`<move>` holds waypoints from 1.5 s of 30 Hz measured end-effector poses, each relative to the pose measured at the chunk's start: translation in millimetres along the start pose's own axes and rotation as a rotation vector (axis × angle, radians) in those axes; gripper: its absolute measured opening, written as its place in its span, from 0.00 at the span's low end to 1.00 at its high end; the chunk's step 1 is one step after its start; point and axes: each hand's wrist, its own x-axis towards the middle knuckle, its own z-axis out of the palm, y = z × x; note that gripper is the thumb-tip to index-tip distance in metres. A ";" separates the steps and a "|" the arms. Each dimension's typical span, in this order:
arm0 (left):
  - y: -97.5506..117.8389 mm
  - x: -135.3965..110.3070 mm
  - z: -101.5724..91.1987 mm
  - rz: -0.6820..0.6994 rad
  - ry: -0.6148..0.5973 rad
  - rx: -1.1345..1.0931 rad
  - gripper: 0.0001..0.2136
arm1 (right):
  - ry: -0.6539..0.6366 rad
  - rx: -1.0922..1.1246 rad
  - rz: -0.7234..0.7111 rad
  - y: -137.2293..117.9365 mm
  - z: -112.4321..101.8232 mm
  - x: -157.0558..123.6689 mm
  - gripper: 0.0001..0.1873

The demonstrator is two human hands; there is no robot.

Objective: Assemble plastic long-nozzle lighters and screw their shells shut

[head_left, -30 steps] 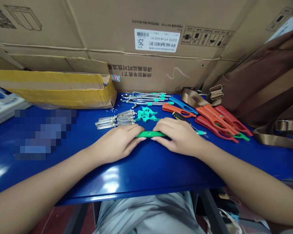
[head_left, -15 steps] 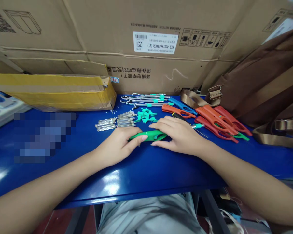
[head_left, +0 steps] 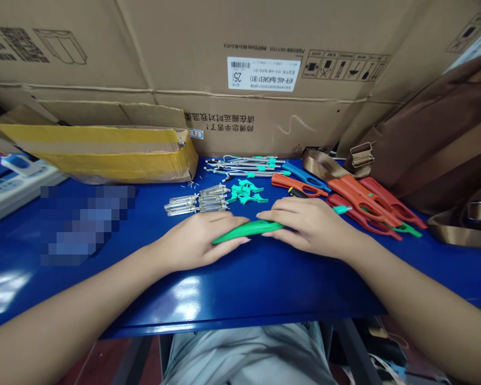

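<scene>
Everything is seen from the wearer's head here, one view, angled forward and steeply down across the desk! The left hand and right hand are framed close, mid-picture; cardboard is caught along the top, the lap at bottom centre.

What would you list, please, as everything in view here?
casing: 1, green, front centre
handles: several, red, orange, blue, green, right
teal parts: several, teal, centre
thin pieces: two clusters, silvery, centre
teal-tipped rods: several, silver, mostly rear
box: 1, yellow and brown, left
slivers: several, white, near box
tool: 1, black and yellow, centre
carton: 1, brown, rear
bag: 1, brown, right
power strip: 1, white, left
pixelated item: 1, bluish, left
table: 1, blue, underneath
clothing: 1, pale, bottom
left hand: 1, bare, holding casing
right hand: 1, bare, holding casing
</scene>
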 end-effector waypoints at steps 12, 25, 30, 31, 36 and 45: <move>-2.2 -0.3 -3.8 -0.009 -0.088 -0.081 0.13 | -0.088 0.134 -0.005 -4.8 -1.6 -0.7 0.17; -3.2 4.0 -6.3 -0.085 0.076 -0.240 0.10 | -0.356 0.181 0.232 3.7 -11.2 0.0 0.15; -6.7 5.7 -20.8 -0.088 -0.011 -0.221 0.11 | -0.377 0.123 0.278 11.5 -19.3 -4.3 0.14; -7.5 5.7 -23.6 -0.105 -0.001 -0.216 0.10 | -0.377 0.103 0.288 15.1 -22.5 -6.7 0.13; -10.8 4.8 -29.8 -0.382 0.056 -0.411 0.14 | -0.314 0.112 0.372 41.3 -44.8 -22.3 0.16; -11.4 10.0 -31.7 -0.511 0.168 -0.540 0.16 | -0.344 -0.012 0.491 56.6 -60.2 -27.9 0.15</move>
